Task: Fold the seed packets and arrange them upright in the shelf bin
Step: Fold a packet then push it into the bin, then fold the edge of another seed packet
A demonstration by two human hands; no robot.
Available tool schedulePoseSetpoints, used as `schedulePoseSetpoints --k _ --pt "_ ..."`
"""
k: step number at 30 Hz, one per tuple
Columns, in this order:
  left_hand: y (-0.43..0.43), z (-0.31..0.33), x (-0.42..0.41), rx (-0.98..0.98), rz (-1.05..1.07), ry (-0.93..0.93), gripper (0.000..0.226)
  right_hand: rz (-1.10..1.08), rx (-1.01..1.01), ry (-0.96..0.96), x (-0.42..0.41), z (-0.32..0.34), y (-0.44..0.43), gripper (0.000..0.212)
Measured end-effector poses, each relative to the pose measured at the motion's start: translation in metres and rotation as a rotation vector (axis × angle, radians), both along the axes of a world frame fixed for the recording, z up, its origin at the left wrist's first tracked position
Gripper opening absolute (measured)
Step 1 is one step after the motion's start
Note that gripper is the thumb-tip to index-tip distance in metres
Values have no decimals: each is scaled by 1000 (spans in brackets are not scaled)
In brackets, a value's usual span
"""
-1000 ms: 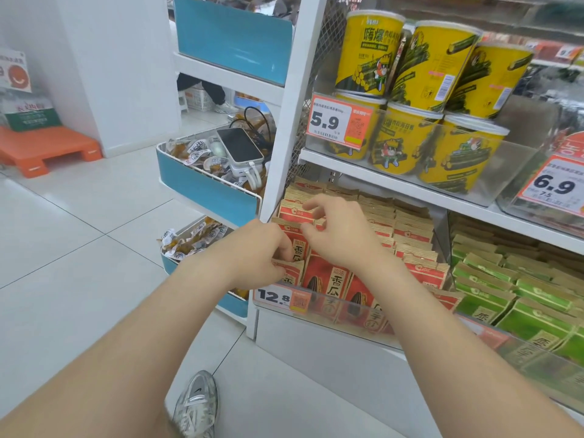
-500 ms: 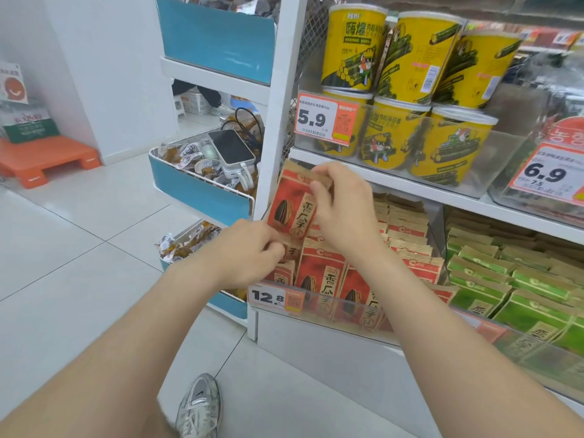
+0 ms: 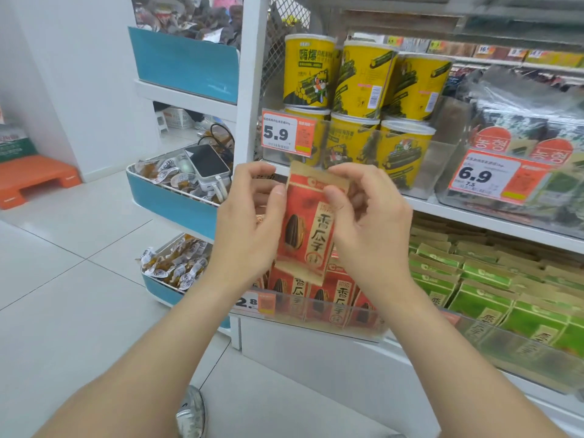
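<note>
A red seed packet (image 3: 308,227) with a brown paper top and a black sunflower seed printed on it is held upright in the air, in front of the shelf. My left hand (image 3: 249,226) pinches its left edge near the top. My right hand (image 3: 368,222) pinches its right edge, thumb on the front. Below it, the clear shelf bin (image 3: 363,324) holds several more red packets (image 3: 335,292) standing upright behind its front wall.
Green packets (image 3: 493,286) fill the bin to the right. Yellow snack tubs (image 3: 357,80) stand on the shelf above, with price tags 5.9 (image 3: 286,134) and 6.9 (image 3: 483,175). Blue-fronted trays (image 3: 170,197) of wrapped snacks sit left. Tiled floor and my shoe (image 3: 191,412) lie below.
My right hand pulled one red packet up out of the bin. My left hand left the bin's front row and now holds the packet's left edge. The packet sits higher, in front of the shelf.
</note>
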State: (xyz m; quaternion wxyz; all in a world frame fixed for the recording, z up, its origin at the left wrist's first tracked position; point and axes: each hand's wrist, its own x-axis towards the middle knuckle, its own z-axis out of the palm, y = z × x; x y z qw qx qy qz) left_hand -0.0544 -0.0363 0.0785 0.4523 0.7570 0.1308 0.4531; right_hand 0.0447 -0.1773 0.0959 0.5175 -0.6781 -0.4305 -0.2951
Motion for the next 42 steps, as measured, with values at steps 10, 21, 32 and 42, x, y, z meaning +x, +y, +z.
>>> schedulePoseSetpoints --k 10,21,32,42 --pt "-50 -10 22 -562 -156 22 12 329 186 985 -13 -8 -19 22" --pt "-61 -16 23 -776 -380 116 27 269 24 936 -6 -14 -29 9" --pt "-55 -14 13 -703 -416 120 19 246 45 789 -1 -14 -32 9" --pt "-53 -8 9 -757 -443 78 30 382 -52 722 0 -11 -36 21"
